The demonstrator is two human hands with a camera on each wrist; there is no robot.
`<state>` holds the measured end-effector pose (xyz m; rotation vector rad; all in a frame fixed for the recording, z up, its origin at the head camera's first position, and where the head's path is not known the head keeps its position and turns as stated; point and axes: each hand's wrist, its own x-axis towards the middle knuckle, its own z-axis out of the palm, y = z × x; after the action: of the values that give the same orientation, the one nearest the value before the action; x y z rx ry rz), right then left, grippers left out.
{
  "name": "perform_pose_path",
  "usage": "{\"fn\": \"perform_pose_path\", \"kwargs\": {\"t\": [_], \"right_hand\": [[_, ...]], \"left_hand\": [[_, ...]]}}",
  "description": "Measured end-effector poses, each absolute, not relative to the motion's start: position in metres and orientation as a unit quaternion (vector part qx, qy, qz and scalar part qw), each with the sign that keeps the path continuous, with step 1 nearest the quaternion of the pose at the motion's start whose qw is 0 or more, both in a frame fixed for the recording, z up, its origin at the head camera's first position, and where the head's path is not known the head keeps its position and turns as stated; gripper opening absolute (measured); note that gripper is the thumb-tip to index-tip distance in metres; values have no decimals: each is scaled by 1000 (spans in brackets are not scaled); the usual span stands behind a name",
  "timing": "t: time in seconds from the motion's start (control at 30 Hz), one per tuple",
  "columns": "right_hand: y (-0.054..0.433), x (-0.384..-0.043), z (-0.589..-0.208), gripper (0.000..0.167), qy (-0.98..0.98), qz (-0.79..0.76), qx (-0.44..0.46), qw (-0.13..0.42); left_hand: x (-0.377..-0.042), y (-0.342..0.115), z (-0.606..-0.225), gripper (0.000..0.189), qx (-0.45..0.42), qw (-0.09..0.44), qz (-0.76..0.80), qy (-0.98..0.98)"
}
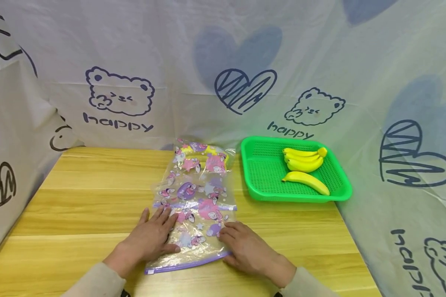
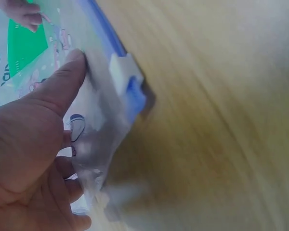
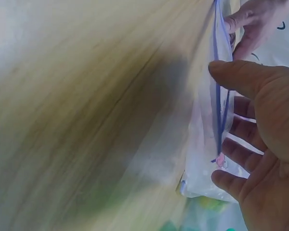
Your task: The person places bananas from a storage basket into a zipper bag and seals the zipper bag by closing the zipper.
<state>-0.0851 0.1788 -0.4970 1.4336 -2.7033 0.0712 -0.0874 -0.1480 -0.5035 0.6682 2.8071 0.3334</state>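
A clear zip bag [image 1: 188, 251] printed with pink and purple cartoon figures lies flat on the table, its purple zip edge facing me. It overlaps a similar bag [image 1: 174, 181] behind it, through which something yellow [image 1: 198, 157] shows at the far end. My left hand [image 1: 150, 235] rests with fingers spread on the near bag's left side. At its right edge my right hand [image 1: 250, 249] touches the plastic, fingers loosely bent and thumb by the zip. A white slider [image 2: 125, 74] sits on the zip near my left thumb.
A green plastic basket [image 1: 256, 194] stands at the back right of the wooden table [image 1: 96, 194]. Inside it are a bunch of bananas [image 1: 302, 161] and a single banana [image 1: 308, 181]. A printed white cloth [image 1: 171, 49] hangs around the back and sides.
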Motion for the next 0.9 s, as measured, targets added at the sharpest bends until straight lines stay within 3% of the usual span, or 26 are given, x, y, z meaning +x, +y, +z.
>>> {"fn": "perform_pose_path", "kwargs": {"t": [0.37, 0.67, 0.9], "right_hand": [[176, -94, -485, 36, -886, 52, 460, 42], [172, -99, -482, 30, -883, 62, 461, 62], [169, -103, -482, 23, -881, 96, 454, 92]], "left_hand": [[-90, -148, -498, 77, 250, 94, 114, 957], [-88, -148, -495, 72, 244, 97, 122, 957], [-91, -148, -495, 57, 270, 28, 110, 956]]}}
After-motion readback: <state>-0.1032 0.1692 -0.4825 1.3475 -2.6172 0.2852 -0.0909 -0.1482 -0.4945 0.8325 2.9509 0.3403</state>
